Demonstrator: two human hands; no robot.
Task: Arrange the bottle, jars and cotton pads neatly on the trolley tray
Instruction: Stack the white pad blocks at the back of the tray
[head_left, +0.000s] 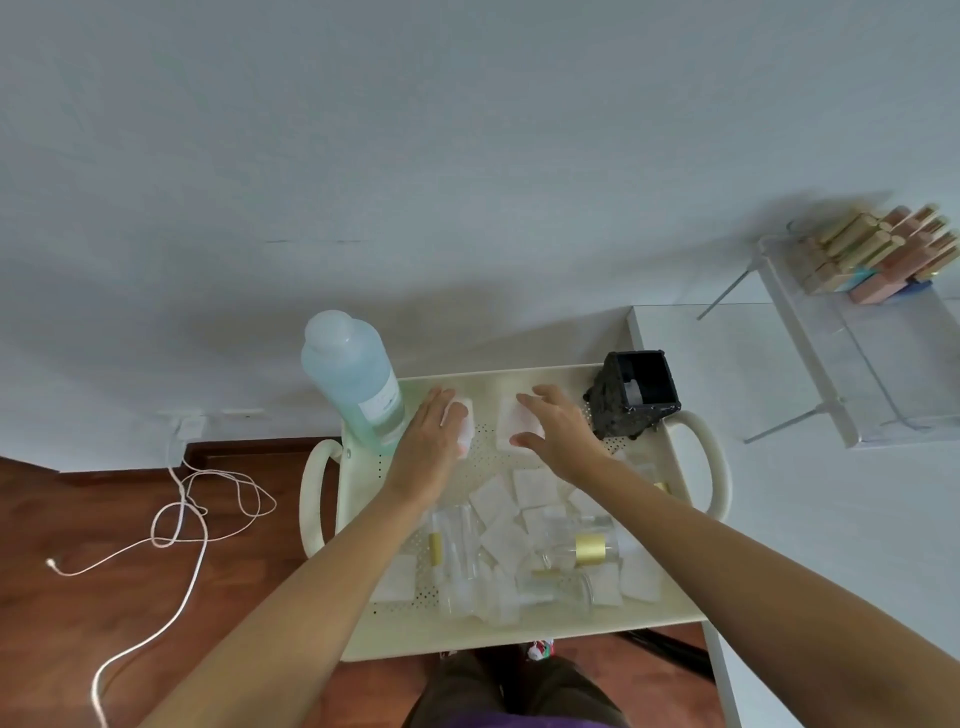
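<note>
Toppled jars (519, 566) and loose cotton pads (506, 519) crowd the tray's (363, 499) near edge. At its far edge, left hand (434, 434) and right hand (553, 428) rest spread on pad stacks (511, 426). Pulling back, a forearm could roll the jars or knock the bottle (358, 379) at the far left corner.

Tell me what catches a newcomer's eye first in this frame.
Both hands, left hand and right hand, press flat on cotton pad stacks at the cream tray's far side. A tall blue-tinted bottle stands far left; toppled glass jars and loose pads clutter the near half.
</note>
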